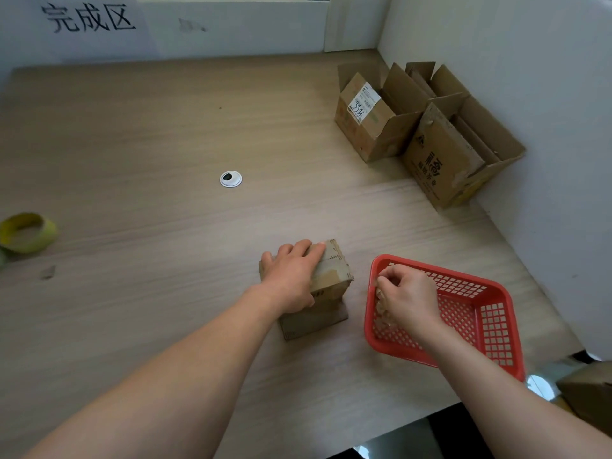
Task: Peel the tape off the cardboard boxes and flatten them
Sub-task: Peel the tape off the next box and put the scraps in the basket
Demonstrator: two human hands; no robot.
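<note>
The small box (318,321) stood on the table (149,144) near its front edge. I saw my left hand (291,279) clamping it, fingers across the top and thumb hooked down the near face. Just beside it, my right hand (409,294) pinched a crumpled wad of tape (382,308) over the red basket (496,329). A labelled open box (374,127) and a second open box (443,160) sat touching in the far right corner.

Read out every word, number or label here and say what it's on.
"完成区": white paper sign on the back wall.
"33…", handwritten, later digits unclear: white shipping label on the left open brown cardboard box; its small print is unreadable.
Printed characters on the right open brown cardboard box: blurred.
Print on the small taped cardboard box under the left hand: too small.
</note>
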